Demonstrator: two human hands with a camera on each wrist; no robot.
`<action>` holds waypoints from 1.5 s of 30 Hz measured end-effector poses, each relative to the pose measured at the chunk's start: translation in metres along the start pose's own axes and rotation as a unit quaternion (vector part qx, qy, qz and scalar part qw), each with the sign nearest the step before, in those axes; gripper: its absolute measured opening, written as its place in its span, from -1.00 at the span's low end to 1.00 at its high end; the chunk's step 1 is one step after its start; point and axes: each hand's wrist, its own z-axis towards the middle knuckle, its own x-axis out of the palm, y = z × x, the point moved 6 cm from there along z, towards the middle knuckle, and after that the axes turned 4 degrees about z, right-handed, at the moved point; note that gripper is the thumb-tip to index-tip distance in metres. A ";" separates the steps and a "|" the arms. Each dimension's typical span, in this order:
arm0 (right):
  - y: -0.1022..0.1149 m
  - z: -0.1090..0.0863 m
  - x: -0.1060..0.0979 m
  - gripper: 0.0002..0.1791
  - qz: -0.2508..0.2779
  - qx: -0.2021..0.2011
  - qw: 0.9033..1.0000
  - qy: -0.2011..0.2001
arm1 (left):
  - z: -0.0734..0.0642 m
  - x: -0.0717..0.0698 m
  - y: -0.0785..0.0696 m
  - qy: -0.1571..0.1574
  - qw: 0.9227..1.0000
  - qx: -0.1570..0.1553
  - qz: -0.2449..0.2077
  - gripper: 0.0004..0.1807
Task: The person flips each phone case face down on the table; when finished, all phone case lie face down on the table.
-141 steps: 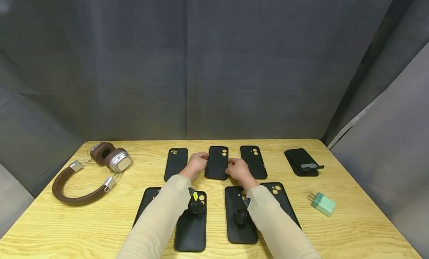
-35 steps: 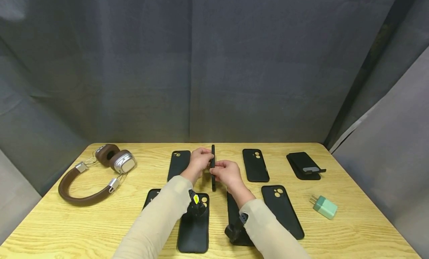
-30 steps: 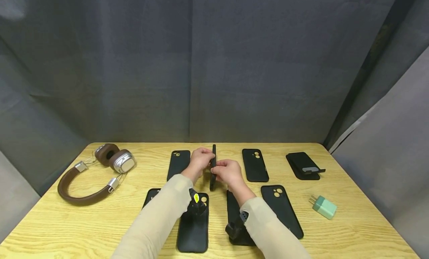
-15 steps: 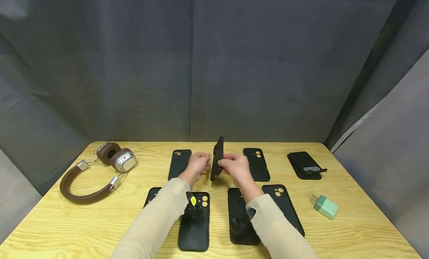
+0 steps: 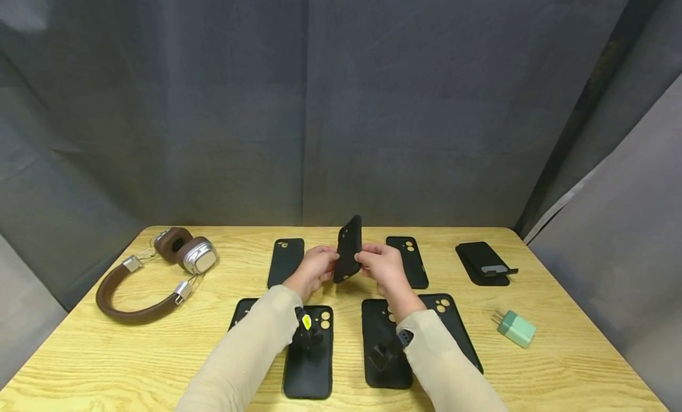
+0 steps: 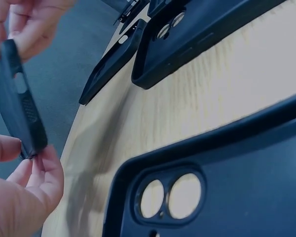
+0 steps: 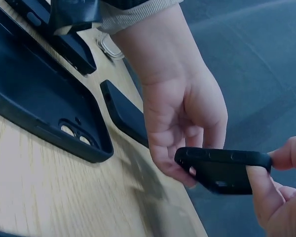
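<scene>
Both hands hold one black phone case (image 5: pixel 348 249) up off the table near its back middle, tilted on edge. My left hand (image 5: pixel 311 269) pinches its left edge between thumb and fingertips; the left wrist view shows the case (image 6: pixel 24 103) end-on with its port cutout. My right hand (image 5: pixel 385 269) pinches the opposite edge, and in the right wrist view thumb and fingers clasp a corner of the case (image 7: pixel 222 170). Beside the hands lie a left back case (image 5: pixel 285 264), outer side up, and a right back case (image 5: pixel 410 264), partly behind the right hand.
Nearer me, several black cases lie under the forearms, including one case (image 5: pixel 309 370) and another case (image 5: pixel 453 323); a left one is mostly hidden by the sleeve. Brown headphones (image 5: pixel 133 317) lie left. A black flat stand-like item (image 5: pixel 476 258) and a green charger plug (image 5: pixel 515 329) lie right.
The case lay flat, inside up, between the hands; it was lifted and turned on edge, then tilted and raised. The left hand, slightly apart half a second ago, grips its edge now.
</scene>
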 end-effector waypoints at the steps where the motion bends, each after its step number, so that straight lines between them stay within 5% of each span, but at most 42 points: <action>1: -0.001 0.000 -0.002 -0.63 -0.004 0.003 1.000 0.002 | 0.000 0.000 0.000 -0.002 1.000 0.002 -0.002 -0.73; 12: -0.025 0.009 -0.018 -0.62 -0.068 0.037 0.996 0.033 | -0.002 -0.006 0.001 -0.026 0.999 0.008 0.035 -0.63; 27: -0.051 0.021 -0.012 -0.58 -0.114 0.070 0.989 0.068 | -0.009 -0.011 0.010 -0.039 0.991 -0.001 0.130 -0.58; 45: -0.058 0.023 -0.003 -0.72 -0.196 0.061 0.977 0.052 | -0.006 -0.013 0.010 -0.034 0.967 -0.011 0.253 -0.53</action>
